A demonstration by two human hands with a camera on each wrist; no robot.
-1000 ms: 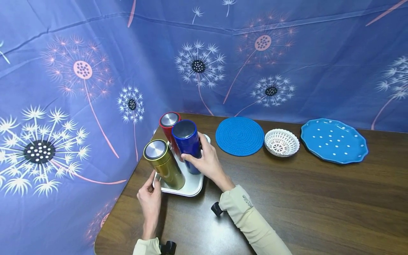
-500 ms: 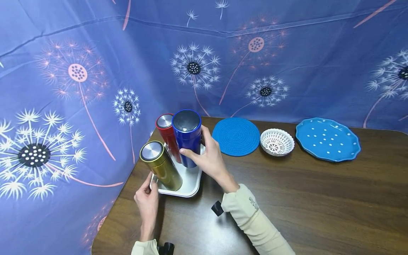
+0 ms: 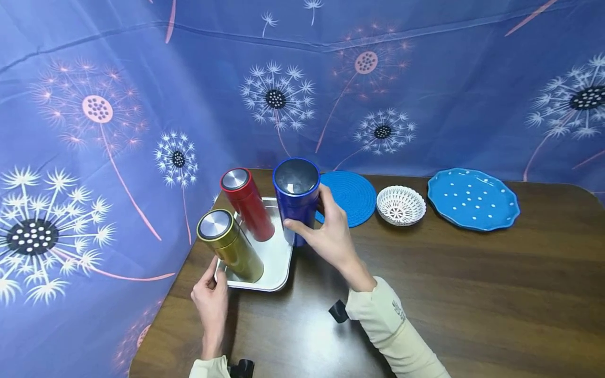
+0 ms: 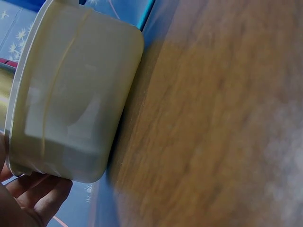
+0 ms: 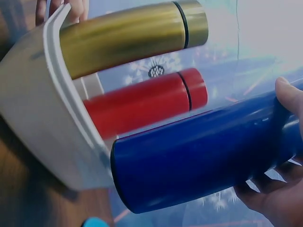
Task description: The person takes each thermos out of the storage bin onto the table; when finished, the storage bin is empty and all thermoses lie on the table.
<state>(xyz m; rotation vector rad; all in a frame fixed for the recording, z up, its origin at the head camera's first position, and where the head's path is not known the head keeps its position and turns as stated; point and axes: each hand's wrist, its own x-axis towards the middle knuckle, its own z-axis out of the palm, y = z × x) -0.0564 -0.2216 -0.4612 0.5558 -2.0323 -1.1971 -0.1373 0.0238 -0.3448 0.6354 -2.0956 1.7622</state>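
Note:
My right hand (image 3: pixel 331 226) grips a blue vacuum flask (image 3: pixel 298 207), dark lid up, thumb on the near side. The flask overlaps the right edge of a pale plastic tub (image 3: pixel 283 268); in the right wrist view its base (image 5: pixel 124 177) is beside the tub's rim. A gold flask (image 3: pixel 238 257) and a red flask (image 3: pixel 257 212), both with silver lids, stand at the tub, gold nearer me. With my left hand (image 3: pixel 210 307) I hold the tub's near left corner; the left wrist view shows fingers (image 4: pixel 49 201) under its rim.
Right of the tub along the back of the wooden table (image 3: pixel 449 283) lie a round blue woven mat (image 3: pixel 356 197), a white openwork bowl (image 3: pixel 400 206) and a blue dotted plate (image 3: pixel 472 199). A dandelion-patterned blue cloth (image 3: pixel 227 79) hangs behind and on the left.
My right hand has lifted the blue flask from between the other flasks and carried it rightward to the tub's right edge. The red flask shows fully now. My left hand keeps its hold on the tub.

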